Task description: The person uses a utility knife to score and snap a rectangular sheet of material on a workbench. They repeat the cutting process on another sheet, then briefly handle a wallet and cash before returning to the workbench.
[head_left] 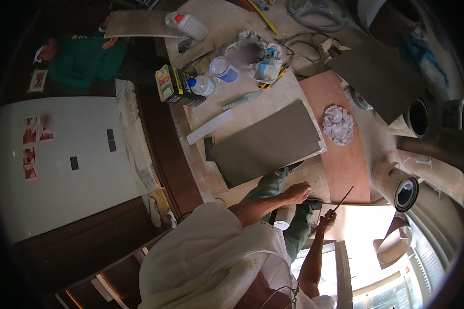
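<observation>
My right hand (327,221) is closed around a thin, dark stick-like tool (344,199) that points up and away to the right; its exact kind is too small to tell. My left hand (297,193) is held out over my knees with its fingers curled together. Whatever it may pinch is hidden. Beyond it, a flat grey-brown rectangular panel (268,145) lies at a slant on the work surface, nearest to my left hand. A small dark block (209,149) sits at the panel's left end, and a pale flat strip (210,126) lies behind it.
A yellow-black can (173,86), blue-capped bottle (201,85), white-blue tub (224,69) and red-capped jug (187,25) stand farther back. Crumpled white material (338,125) rests on a reddish board (335,154). Open cans (395,186) lie right. A person in green (87,59) holds a panel (142,24).
</observation>
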`<state>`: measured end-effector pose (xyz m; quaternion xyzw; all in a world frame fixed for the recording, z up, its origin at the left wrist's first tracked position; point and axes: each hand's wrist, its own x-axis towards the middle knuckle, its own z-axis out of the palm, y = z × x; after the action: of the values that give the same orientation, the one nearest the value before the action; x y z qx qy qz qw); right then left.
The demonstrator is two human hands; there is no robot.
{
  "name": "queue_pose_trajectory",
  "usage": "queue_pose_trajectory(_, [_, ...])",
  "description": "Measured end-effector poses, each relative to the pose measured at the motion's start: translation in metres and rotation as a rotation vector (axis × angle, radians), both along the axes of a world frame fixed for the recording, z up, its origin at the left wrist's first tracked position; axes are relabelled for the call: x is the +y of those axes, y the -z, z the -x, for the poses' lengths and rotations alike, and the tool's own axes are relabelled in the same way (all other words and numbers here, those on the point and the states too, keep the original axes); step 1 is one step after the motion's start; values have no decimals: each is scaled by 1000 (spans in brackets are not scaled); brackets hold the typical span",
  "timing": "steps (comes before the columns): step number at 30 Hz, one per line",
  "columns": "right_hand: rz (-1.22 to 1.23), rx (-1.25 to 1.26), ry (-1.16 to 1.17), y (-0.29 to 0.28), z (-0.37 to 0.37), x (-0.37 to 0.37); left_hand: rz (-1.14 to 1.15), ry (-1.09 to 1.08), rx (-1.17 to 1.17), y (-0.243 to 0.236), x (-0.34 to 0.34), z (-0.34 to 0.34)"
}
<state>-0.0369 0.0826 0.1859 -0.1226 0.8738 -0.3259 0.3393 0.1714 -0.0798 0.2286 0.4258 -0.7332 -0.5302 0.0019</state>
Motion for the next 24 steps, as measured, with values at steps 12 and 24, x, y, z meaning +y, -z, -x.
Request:
queue_pose_trajectory(12, [144,-166,-382,103,51,-191,40,-463,72,-37,-42,-92])
queue_pose_trajectory(24, [-16,346,-290,133,7,-270,390,-1217,-871,44,-35,-472])
